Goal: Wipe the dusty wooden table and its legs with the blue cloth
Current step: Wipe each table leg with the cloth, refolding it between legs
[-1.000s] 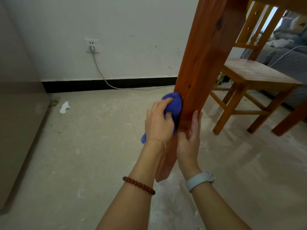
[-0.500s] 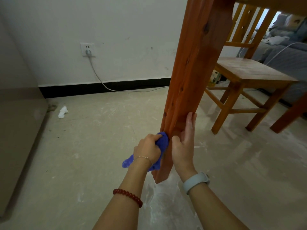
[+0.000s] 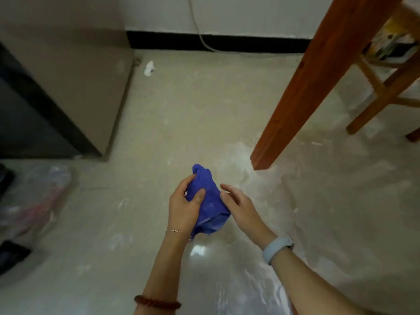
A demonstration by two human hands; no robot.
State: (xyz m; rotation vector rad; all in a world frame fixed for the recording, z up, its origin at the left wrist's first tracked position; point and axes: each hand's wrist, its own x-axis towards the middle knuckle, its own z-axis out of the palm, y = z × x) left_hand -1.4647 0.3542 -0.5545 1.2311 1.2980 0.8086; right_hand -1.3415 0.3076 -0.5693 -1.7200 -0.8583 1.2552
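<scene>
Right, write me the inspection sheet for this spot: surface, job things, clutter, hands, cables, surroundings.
Surface: floor pale, with white dusty smears near the leg's foot.
Job's things: table leg untouched; blue cloth bunched, off the leg.
Clutter: white scrap near the wall; clear bag at left.
Hands: left hand grips the cloth; right hand open beside it, contact unclear.
Cables: white cable runs down the wall.
Surroundings: cabinet, wooden chair.

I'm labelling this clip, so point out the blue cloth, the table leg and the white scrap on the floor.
blue cloth (image 3: 212, 208): head view, middle of the bunched fabric.
table leg (image 3: 306, 92): head view, mid-length of its near face.
white scrap (image 3: 149, 68): head view, its centre, on the floor by the wall.
</scene>
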